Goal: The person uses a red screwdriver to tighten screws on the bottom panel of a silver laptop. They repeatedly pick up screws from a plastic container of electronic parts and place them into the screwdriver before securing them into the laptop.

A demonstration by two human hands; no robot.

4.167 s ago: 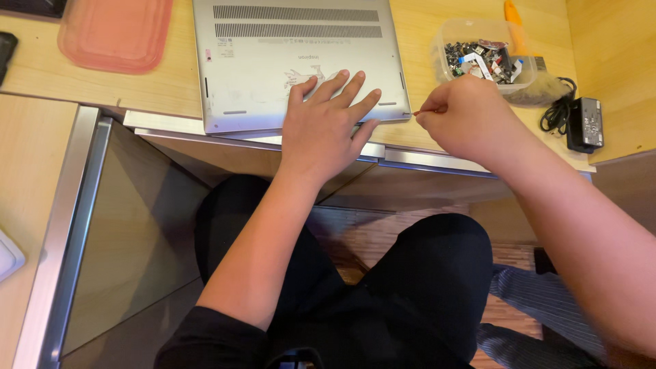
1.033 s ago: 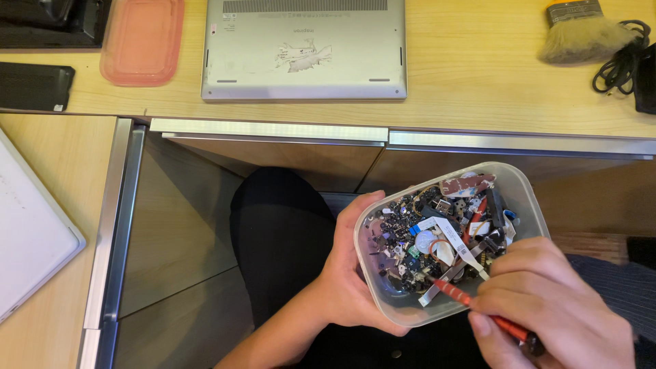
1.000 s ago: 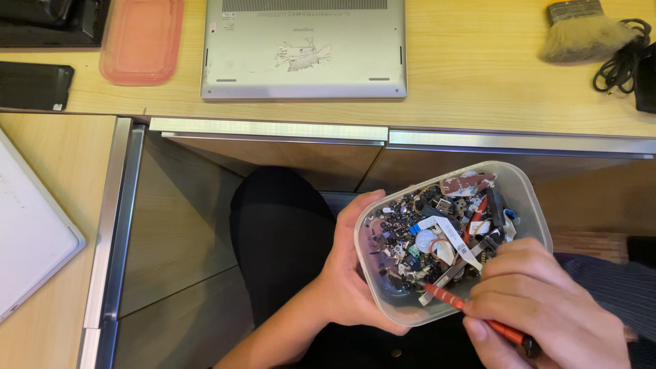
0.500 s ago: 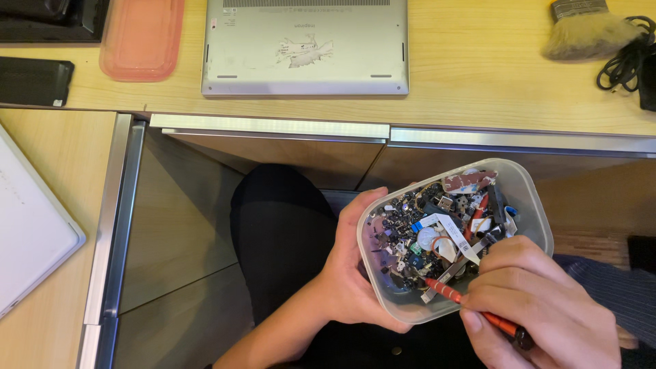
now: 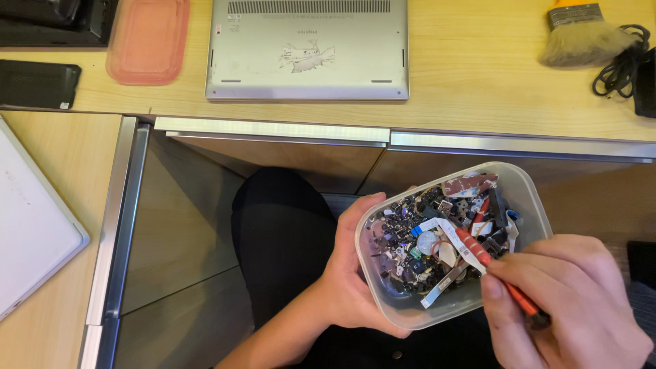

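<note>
**Poking through a tub of small parts with a red-handled tool**

Sitting at the desk (image 5: 478, 96), the person holds a clear plastic tub (image 5: 526, 198) over their lap, near the desk's edge. The left hand (image 5: 348, 287) cups the tub from its left side and underneath, thumb lying along the rim, fingers wrapped on the wall. The right hand (image 5: 567, 307) sits at the tub's near right corner, its fingers pinched together on a red-handled screwdriver (image 5: 488, 263). The tool's long axis runs diagonally, from the right hand up and leftward into the heap of screws, ribbon cables and tiny parts (image 5: 430, 239), which lies just left of and beyond the right fingers. The right hand is the nearer one to the heap; the tip looks to rest among the parts.

Farther off on the desk lie a closed silver laptop (image 5: 307, 48), bottom up, an orange lid (image 5: 147, 41) to its left, and a brush (image 5: 584, 37) at the far right.
</note>
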